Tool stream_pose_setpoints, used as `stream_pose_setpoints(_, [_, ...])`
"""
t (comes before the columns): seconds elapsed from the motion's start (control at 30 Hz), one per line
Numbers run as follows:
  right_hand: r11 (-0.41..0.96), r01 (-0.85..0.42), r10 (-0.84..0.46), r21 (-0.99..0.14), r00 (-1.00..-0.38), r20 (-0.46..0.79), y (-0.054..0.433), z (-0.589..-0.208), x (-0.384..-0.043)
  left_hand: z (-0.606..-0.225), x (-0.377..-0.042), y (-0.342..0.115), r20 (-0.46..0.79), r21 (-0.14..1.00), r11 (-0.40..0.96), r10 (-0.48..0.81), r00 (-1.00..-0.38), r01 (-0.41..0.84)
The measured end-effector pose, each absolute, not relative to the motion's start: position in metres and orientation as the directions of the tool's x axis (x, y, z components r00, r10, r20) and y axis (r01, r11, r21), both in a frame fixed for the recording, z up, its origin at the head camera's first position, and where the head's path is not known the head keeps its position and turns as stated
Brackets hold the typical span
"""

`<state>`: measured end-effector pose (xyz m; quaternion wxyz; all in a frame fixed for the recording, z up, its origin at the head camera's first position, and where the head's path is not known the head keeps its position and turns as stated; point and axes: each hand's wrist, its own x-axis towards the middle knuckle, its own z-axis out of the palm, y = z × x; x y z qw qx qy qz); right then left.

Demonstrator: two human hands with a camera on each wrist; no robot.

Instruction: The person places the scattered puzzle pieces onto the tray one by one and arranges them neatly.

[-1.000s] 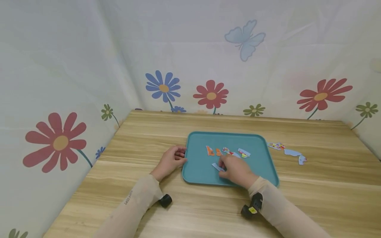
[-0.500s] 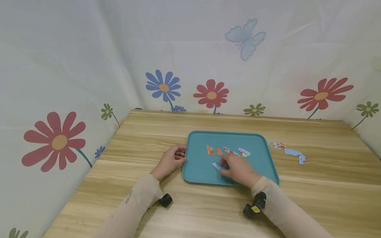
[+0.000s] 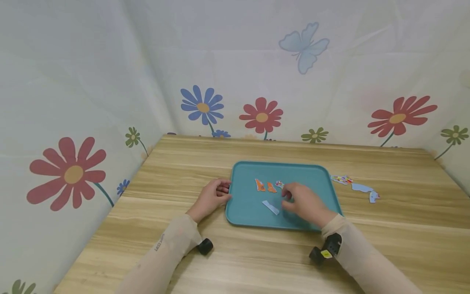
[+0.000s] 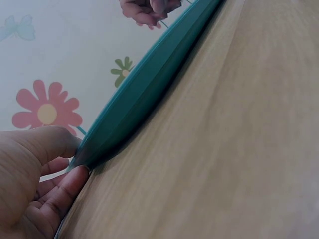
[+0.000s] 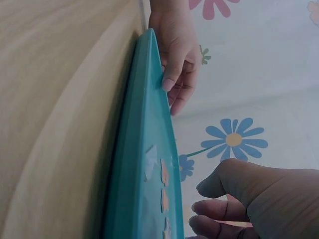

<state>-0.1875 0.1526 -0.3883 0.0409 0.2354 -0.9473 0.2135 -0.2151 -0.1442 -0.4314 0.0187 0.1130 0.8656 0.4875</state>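
Wood-grain surface (image 3: 249,265) carries your teal rectangular tray (image 3: 245,212). Your left hand (image 3: 210,198), digits spread, touches its left side; your right hand (image 3: 304,202), thumb parted from fingers, hovers beside the flat pale-blue strip (image 3: 271,207) in it. Probably piece-arranging; next needs a light pinch.

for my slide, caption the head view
Left hand at the rim of a teal tray, right hand over it, printed pieces on tray and table.

Beneath the right hand (image 3: 304,203), the teal tray (image 3: 244,208) looks like smooth, low-sheen plastic; beside that hand, the pale strip (image 3: 271,207) looks like paper. Around the left hand (image 3: 209,200), the tabletop (image 3: 242,261) shows satiny wood grain; beyond, the floral backdrop (image 3: 220,53) looks like creased, matt cloth.
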Motion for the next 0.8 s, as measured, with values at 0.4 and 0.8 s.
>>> stream_pose_setpoints(0.4, [0.814, -0.426, -0.407, -0.395, -0.903, 0.135, 0.17, -0.371, -0.195, -0.431, -0.214, -0.144, 0.078, 0.847, 0.501, 0.213, -0.974, 0.177])
stream_pose_setpoints(0.8, [0.815, -0.467, -0.415, -0.343, -0.884, 0.215, 0.201, -0.355, -0.207, -0.434, -0.216, -0.146, 0.096, 0.841, 0.503, 0.219, -0.971, 0.197])
